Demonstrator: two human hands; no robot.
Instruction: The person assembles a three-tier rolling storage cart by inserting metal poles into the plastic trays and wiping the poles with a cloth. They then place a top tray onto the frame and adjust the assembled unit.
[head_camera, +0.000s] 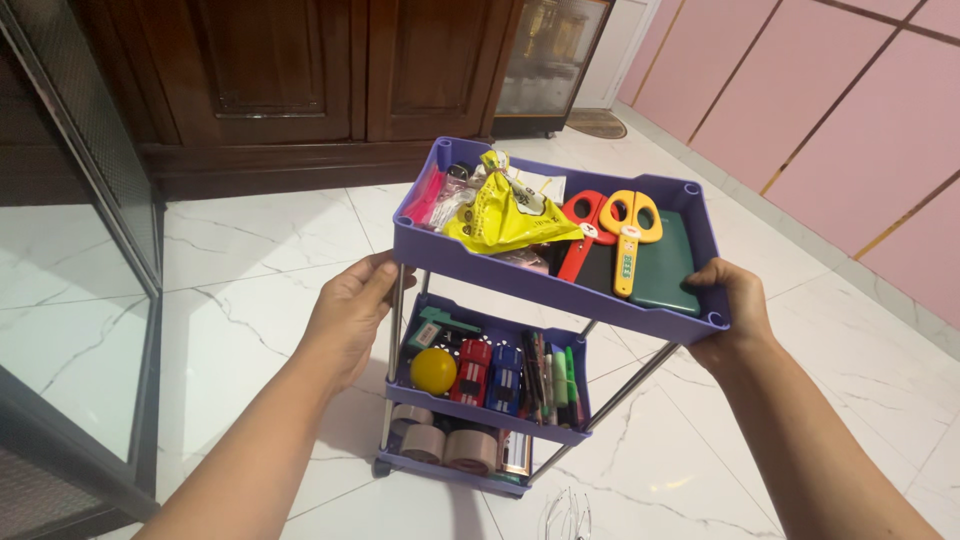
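Observation:
A small purple three-tier cart (520, 285) stands on the white marble floor. My left hand (350, 315) grips the left end of its top tray near a metal post. My right hand (735, 310) grips the top tray's right corner. The top tray holds a yellow crumpled bag (500, 215), red scissors (585, 235), yellow scissors (630, 235) and a dark green flat case (665, 265). On the middle tray lie a yellow ball (433, 370), a red toy car (472, 372), a blue toy car (505, 380) and several pens (555, 385). Tape rolls (450, 445) fill the bottom tray.
A dark wooden cabinet (290, 80) runs along the back wall. A dark-framed glass panel (70, 280) stands at the left. A pink panelled wall (850, 110) rises at the right. A glass-fronted cabinet (550, 60) sits in the far corner.

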